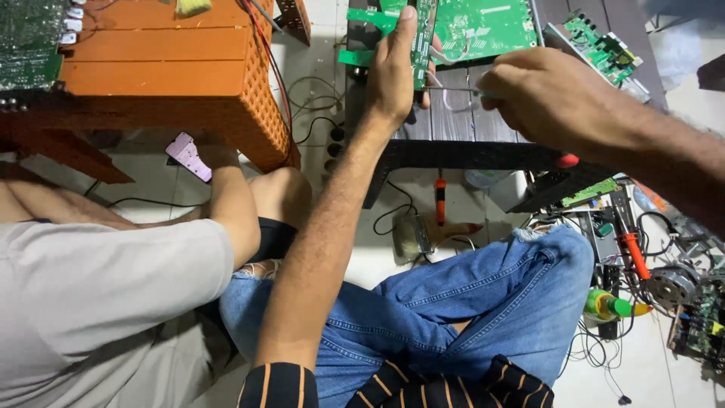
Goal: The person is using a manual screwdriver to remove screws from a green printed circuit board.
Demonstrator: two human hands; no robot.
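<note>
Narrow green circuit board (424, 38) stands on edge over dark slatted table (453, 125). Left hand (393, 72) wrapped round it, fingers closed. Right hand (544, 94) pinches thin tool (453, 89), tip at board. Work looks mid-way; orange stool (174, 68) alongside.

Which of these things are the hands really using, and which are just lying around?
In use:
- left hand, holding the narrow green circuit board upright
- right hand, pinching a thin metal tool against that board
- dark table under them

Lying about:
- paintbrush on the floor
- orange screwdriver
- green bottle
- orange stool
- small motor
</note>
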